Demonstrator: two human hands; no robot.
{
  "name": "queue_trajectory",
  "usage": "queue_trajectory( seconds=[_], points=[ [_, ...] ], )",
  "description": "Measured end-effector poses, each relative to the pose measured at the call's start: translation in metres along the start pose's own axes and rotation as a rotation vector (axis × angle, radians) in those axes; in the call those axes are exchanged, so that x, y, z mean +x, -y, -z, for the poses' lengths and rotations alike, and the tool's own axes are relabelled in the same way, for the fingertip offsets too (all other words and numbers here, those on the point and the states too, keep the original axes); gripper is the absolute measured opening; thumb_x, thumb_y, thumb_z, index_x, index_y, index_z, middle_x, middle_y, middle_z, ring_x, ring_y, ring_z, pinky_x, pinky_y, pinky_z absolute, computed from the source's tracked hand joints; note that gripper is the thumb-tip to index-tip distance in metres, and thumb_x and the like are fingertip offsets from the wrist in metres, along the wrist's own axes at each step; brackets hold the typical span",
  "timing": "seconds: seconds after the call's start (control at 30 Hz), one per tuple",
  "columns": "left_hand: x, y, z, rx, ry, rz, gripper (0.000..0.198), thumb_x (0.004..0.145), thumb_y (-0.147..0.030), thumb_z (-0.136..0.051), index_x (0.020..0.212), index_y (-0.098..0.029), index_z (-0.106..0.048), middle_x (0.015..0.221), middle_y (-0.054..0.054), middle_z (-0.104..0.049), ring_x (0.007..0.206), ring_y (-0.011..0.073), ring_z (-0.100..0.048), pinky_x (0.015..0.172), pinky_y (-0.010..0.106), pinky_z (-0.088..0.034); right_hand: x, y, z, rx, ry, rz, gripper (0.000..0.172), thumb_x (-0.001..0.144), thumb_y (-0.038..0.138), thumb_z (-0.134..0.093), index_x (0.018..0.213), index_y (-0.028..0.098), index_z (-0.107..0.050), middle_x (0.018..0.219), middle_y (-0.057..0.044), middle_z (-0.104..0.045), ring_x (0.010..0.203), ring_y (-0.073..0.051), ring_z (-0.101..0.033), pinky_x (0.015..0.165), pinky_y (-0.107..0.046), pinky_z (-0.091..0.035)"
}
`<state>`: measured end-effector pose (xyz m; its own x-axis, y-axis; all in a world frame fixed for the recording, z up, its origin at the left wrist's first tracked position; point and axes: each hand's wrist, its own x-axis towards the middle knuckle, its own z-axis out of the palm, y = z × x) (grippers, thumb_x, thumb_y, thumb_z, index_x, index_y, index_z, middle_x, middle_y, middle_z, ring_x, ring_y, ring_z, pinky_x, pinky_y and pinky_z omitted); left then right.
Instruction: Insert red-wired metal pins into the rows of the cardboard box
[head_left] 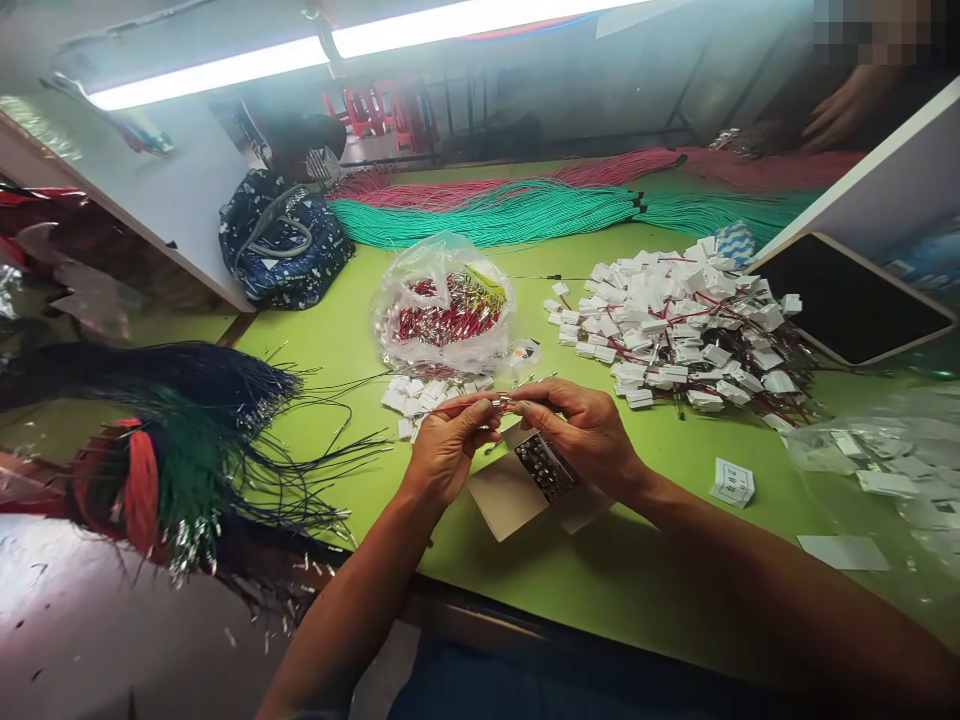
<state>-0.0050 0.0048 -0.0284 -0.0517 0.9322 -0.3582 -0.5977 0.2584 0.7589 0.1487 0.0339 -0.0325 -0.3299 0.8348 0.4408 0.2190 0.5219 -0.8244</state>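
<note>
Left hand [450, 450] and right hand [577, 432], both pinched nearly shut on a red wire [469, 405] with metal terminal, above the green table [637, 590]; white connectors [424, 398] at 11 o'clock, terminal card [546, 467] at 5 o'clock.

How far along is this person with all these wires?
Done, it seems: the big heap of white plugs with red wires. In hand: a thin red wire, pinched between the left hand and right hand. Left, probably: the bag of red-wired pieces and the long teal wire bundles.

Bright fluorescent tube [210, 75] overhead, red stools [371, 115] beyond (far back)
</note>
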Motion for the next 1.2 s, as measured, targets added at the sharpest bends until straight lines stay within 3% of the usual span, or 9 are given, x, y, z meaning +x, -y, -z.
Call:
queue_trajectory(
  seconds=[0.2, 0.4, 0.57, 0.83, 1.0, 1.1, 1.2],
  points=[
    [0.002, 0.0, 0.001, -0.019, -0.007, 0.029, 0.031, 0.048, -0.027, -0.086, 0.069, -0.012, -0.07, 0.059, 0.001, -0.067, 0.049, 0.0068, -0.057, 0.047, 0.017, -0.047, -0.002, -0.002, -0.001, -0.269, -0.041, 0.31, 0.013, 0.087, 0.015, -0.054, 0.091, 0.017, -0.066, 0.082, -0.005, -0.073, 0.074, -0.015, -0.067, 0.067, -0.025, -0.053],
    [0.0, 0.0, 0.001, 0.032, -0.025, -0.003, 0.032, 0.047, -0.029, -0.086, 0.068, -0.011, -0.07, 0.058, 0.002, -0.067, 0.049, 0.0079, -0.058, 0.049, 0.018, -0.047, -0.001, -0.002, 0.002, -0.562, -0.012, 0.528, 0.015, 0.089, 0.011, -0.05, 0.088, 0.014, -0.065, 0.08, -0.008, -0.071, 0.07, -0.015, -0.065, 0.064, -0.025, -0.052],
    [-0.001, 0.001, -0.001, 0.074, -0.022, 0.008, 0.032, 0.047, -0.03, -0.086, 0.066, -0.01, -0.07, 0.055, 0.001, -0.064, 0.048, 0.0086, -0.057, 0.049, 0.021, -0.046, -0.002, -0.006, 0.004, -0.637, -0.004, 0.719, 0.02, 0.089, 0.008, -0.047, 0.097, 0.012, -0.065, 0.082, -0.011, -0.071, 0.077, -0.019, -0.065, 0.069, -0.032, -0.052],
    [-0.001, 0.002, 0.0, 0.094, 0.006, 0.006, 0.034, 0.047, -0.032, -0.086, 0.066, -0.01, -0.068, 0.054, 0.0, -0.062, 0.049, 0.0082, -0.055, 0.052, 0.022, -0.046, -0.006, -0.005, -0.004, -0.606, 0.06, 0.549, 0.026, 0.092, 0.013, -0.042, 0.095, 0.015, -0.068, 0.083, -0.01, -0.071, 0.078, -0.019, -0.065, 0.072, -0.032, -0.052],
    [0.001, -0.001, 0.0, 0.137, 0.082, 0.045, 0.035, 0.053, -0.035, -0.083, 0.076, -0.011, -0.072, 0.061, 0.003, -0.066, 0.052, 0.0088, -0.056, 0.055, 0.023, -0.045, 0.0, -0.001, 0.009, -0.484, 0.151, 0.331, 0.023, 0.092, 0.017, -0.043, 0.092, 0.018, -0.067, 0.08, -0.006, -0.069, 0.072, -0.015, -0.063, 0.066, -0.026, -0.05],
    [0.002, -0.006, 0.003, 0.35, 0.122, 0.03, 0.029, 0.06, -0.032, -0.078, 0.085, -0.015, -0.074, 0.075, 0.005, -0.071, 0.058, 0.0096, -0.057, 0.06, 0.024, -0.046, 0.009, -0.006, 0.024, -0.433, 0.181, 0.241, 0.018, 0.091, 0.02, -0.046, 0.094, 0.019, -0.063, 0.084, -0.004, -0.069, 0.074, -0.014, -0.063, 0.067, -0.026, -0.049],
    [0.002, -0.012, 0.011, 0.714, 0.125, -0.04, 0.013, 0.066, -0.025, -0.072, 0.077, -0.019, -0.076, 0.078, 0.004, -0.073, 0.066, 0.0124, -0.059, 0.065, 0.024, -0.045, 0.014, -0.018, 0.038, -0.513, 0.269, 0.168, 0.015, 0.089, 0.02, -0.047, 0.089, 0.019, -0.062, 0.078, -0.003, -0.067, 0.068, -0.015, -0.06, 0.062, -0.027, -0.047]
  ],
)
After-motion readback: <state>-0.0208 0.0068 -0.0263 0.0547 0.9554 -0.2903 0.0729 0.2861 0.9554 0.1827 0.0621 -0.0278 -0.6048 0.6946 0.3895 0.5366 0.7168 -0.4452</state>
